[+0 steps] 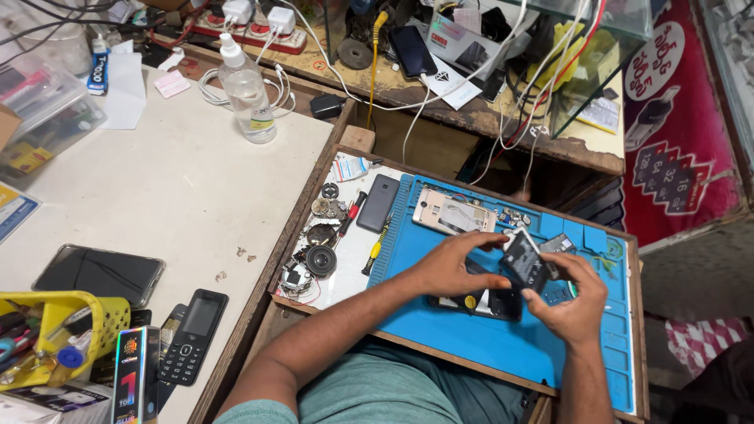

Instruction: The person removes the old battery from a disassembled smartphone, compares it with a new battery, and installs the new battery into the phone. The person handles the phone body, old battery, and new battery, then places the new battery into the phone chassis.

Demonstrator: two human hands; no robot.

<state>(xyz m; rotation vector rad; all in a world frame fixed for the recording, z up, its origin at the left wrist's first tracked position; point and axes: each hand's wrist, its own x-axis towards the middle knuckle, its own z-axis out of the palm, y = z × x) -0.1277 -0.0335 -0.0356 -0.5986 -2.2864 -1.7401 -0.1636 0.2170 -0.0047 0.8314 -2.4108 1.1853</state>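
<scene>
Your left hand (444, 267) and right hand (572, 302) meet over the blue work mat (440, 322), both clamped on a small dark phone part (522, 261), tilted up between your fingertips. Just beneath them lies an opened black phone body (491, 302), so the disassembly looks well under way, with the part not yet set down. At twelve o'clock from your hands rests a gold phone frame (454, 213); at ten o'clock, a black phone (378, 202); at nine o'clock, a yellow-handled screwdriver (377, 246) and loose round parts (320, 259). The mat's near strip at six o'clock is open. The desk (181, 196) at nine o'clock has bare room; the tray's wooden edge (638, 314) runs close at three o'clock.
</scene>
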